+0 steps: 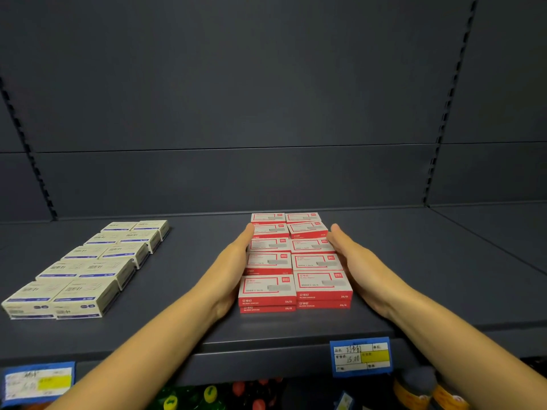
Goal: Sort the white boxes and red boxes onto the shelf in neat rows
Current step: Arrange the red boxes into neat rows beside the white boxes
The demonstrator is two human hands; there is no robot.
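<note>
Several red boxes (296,258) stand in two columns running front to back on the dark grey shelf (189,306), stacked two high at the front. My left hand (232,267) lies flat with straight fingers against the left side of the red block. My right hand (352,261) presses flat against its right side in the same way. Several white boxes (85,267) with blue print sit in two slanted columns at the shelf's left, apart from both hands.
Two blue price tags, one (361,357) right of centre and the other (38,383) at the left, hang on the shelf's front edge. Below it, coloured items (236,395) show on a lower shelf. Dark back panels and slotted uprights (444,113) enclose the bay.
</note>
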